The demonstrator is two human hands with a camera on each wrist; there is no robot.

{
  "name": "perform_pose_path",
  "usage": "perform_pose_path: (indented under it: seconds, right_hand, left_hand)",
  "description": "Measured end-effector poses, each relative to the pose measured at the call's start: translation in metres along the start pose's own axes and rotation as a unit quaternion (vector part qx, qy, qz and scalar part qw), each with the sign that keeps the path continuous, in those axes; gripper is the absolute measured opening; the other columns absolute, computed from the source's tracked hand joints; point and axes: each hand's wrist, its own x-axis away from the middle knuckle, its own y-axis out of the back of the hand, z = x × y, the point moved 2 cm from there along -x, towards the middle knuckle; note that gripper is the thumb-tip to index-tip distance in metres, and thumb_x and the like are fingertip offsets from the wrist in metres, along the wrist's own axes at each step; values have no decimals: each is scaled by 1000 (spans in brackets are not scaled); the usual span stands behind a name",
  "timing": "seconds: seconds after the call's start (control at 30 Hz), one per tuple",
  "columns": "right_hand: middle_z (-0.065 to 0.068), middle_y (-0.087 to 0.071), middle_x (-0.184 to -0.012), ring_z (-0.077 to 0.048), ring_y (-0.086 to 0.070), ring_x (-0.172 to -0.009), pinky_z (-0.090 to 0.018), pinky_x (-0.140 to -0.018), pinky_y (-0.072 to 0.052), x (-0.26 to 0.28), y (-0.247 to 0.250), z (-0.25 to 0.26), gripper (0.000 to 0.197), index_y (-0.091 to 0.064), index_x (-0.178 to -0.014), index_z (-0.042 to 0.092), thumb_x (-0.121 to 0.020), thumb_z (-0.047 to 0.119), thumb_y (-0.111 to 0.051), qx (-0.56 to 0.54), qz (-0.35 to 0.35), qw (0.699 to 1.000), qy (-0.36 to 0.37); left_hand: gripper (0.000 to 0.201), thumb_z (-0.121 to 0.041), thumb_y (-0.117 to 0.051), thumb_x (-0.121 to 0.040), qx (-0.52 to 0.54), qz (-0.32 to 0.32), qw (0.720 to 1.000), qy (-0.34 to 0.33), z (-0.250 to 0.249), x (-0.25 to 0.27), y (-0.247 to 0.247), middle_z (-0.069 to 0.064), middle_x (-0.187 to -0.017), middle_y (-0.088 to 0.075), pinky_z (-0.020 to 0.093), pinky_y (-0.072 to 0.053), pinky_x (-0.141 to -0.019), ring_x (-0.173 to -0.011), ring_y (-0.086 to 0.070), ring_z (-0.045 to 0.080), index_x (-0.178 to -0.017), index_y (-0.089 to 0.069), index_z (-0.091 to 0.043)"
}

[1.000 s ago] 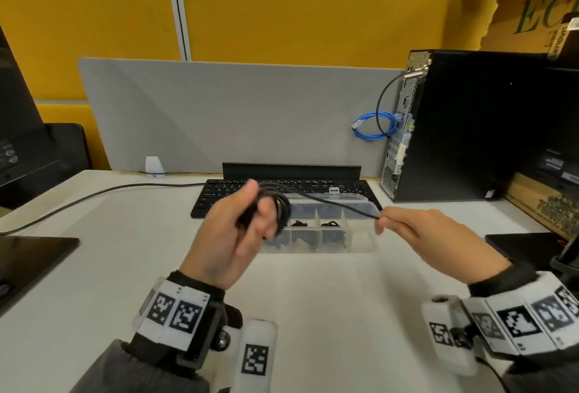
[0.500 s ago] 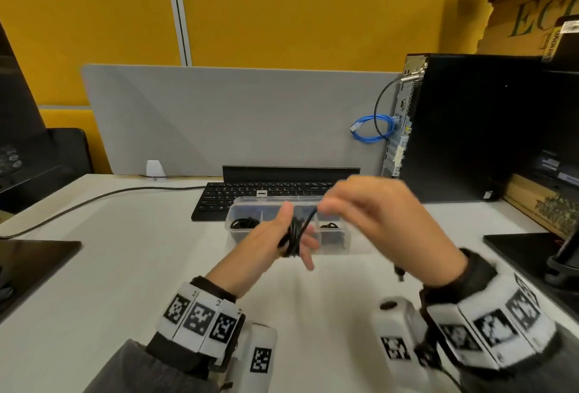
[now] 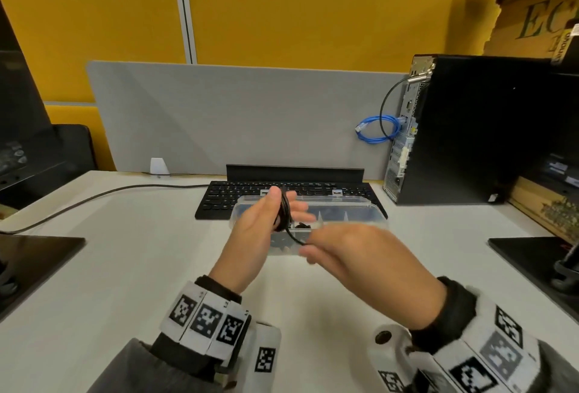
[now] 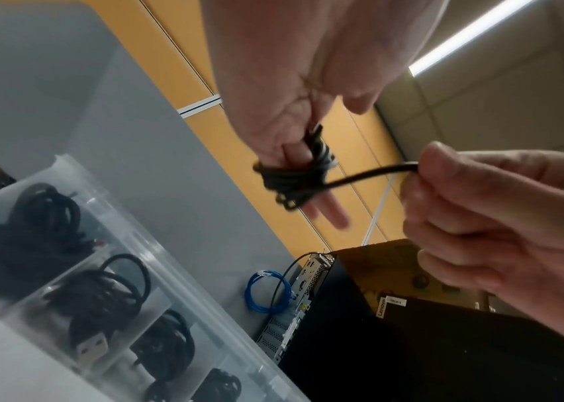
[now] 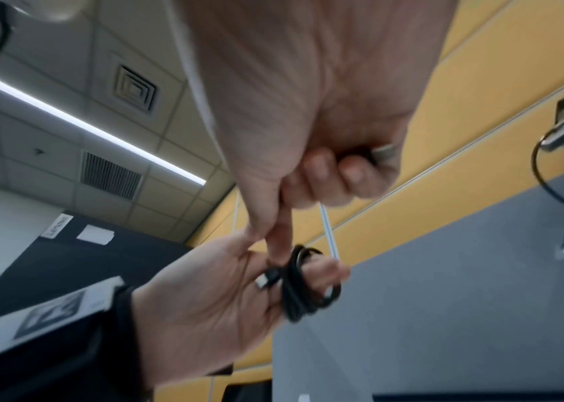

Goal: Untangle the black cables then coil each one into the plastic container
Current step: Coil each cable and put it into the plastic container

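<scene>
Black cable (image 3: 284, 215) looped round left hand (image 3: 257, 229) fingers as spool; right hand (image 3: 354, 255) pinching tail taut for next wrap.

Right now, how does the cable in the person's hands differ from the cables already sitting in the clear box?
The cable in the hands is held up above the desk; the cables in the box lie in the box's separate compartments. The held cable is only partly wound, around the left hand's fingers, with a loose end pinched by the right hand; the boxed ones are finished coils that nobody touches. All are thin and black.
</scene>
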Motion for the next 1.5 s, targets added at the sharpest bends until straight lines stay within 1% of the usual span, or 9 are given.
perform_pose_path:
  seconds: [0.17,0.33,0.4,0.6,0.8,1.1,1.2,1.37,1.5]
  right_hand:
    - [10,-51,-66,-7,-52,-60,-23,-59,-47,-2,1,-21,30,-42,-106,34,-83,51,-49,-235,-54,966,-97]
    - [6,-65,-70,-9,-57,-66,-30,-64,-46,1,-18,-19,27,-57,-102,26,-88,46,-45,-382,-23,920,-89]
    - [-2,-66,-74,-19,-57,-69,-38,-66,-45,2,-24,-22,27,-57,-98,26,-92,50,-45,-359,-27,928,-95]
    - [23,-59,-59,4,-53,-57,-8,-51,-36,4,-35,-32,18,-58,-81,24,-95,25,-48,-402,-49,900,-162]
    - [16,-48,-46,0,-44,-42,-10,-45,-30,4,-45,-32,27,-55,-77,14,-93,34,-48,-447,-98,856,-241]
    - [13,-28,-44,-5,-23,-37,-17,-38,-20,1,-52,-19,37,-47,-92,4,-98,39,-35,-613,-97,724,-302]
    - [11,-32,-47,-4,-25,-38,-16,-38,-23,4,-53,-22,24,-47,-95,10,-97,33,-41,-565,-73,767,-294]
    - [18,-46,-72,1,-39,-74,-16,-66,-28,12,-37,-48,21,-61,-88,24,-96,29,-43,-187,-131,962,-152]
    - [13,-43,-80,1,-37,-80,-15,-70,-33,13,-29,-58,21,-70,-92,22,-89,34,-53,-131,-250,946,-158]
  left_hand:
    - [82,-64,-6,-89,-14,174,982,67,-3,7,-8,16,-66,-62,27,-47,-82,-70,-61,24,-73,-68,-13]
    - [34,-38,-57,-83,34,187,980,65,-14,12,-9,5,-54,-54,12,-40,-51,-35,-37,7,-65,-64,-10]
    - [24,-27,-63,-82,6,178,983,54,-14,13,-10,5,-53,-53,12,-41,-53,-36,-39,6,-68,-62,-8]
    - [9,-12,-63,-84,-44,145,987,55,-2,11,-18,-1,-50,-55,13,-46,-64,-60,-54,7,-81,-61,-4]
    - [36,-14,-74,-74,56,86,988,112,11,5,-14,8,-95,-70,28,-52,-79,-90,-66,18,-107,-62,-7]
    - [18,-27,-54,-89,246,99,952,150,12,4,-20,0,-73,-56,31,-44,-82,-75,-55,12,-80,-55,-11]
    - [26,-24,-41,-92,197,52,973,112,9,2,-16,-5,-63,-43,22,-42,-72,-62,-42,7,-104,-54,-5]
    - [27,-16,-34,-99,69,49,992,95,10,1,-12,-5,-59,-39,16,-36,-61,-55,-36,5,-105,-57,-5]
    - [29,-19,-39,-92,140,110,978,110,6,6,-23,-10,-59,-49,19,-32,-63,-59,-33,6,-108,-54,0]
